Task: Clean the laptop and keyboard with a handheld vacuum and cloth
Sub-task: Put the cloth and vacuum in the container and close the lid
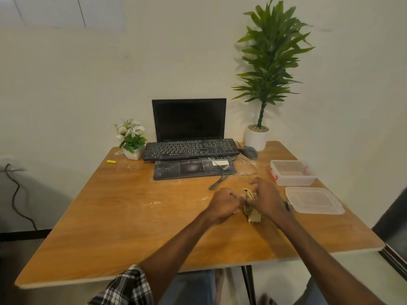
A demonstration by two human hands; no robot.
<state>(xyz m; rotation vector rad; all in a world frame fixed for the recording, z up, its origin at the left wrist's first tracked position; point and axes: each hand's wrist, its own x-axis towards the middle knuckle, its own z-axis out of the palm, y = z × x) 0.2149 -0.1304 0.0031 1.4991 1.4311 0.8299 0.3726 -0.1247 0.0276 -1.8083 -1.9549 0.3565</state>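
Note:
A tan cloth (253,213) lies bunched on the wooden table (123,216), right of centre. My left hand (224,203) grips its left side and my right hand (267,198) grips its right side and top. Behind them an open black laptop (189,119) stands with a dark screen and a dusty palm rest (193,169). A black external keyboard (190,148) rests across the laptop's own keys, its cable (220,180) trailing toward my hands. No handheld vacuum is in view.
A grey mouse (248,152) sits right of the keyboard. A clear plastic box (291,172) and its lid (313,200) lie at the right edge. A tall potted plant (257,137), a small flower pot (132,146) and a yellow object (111,161) stand at the back.

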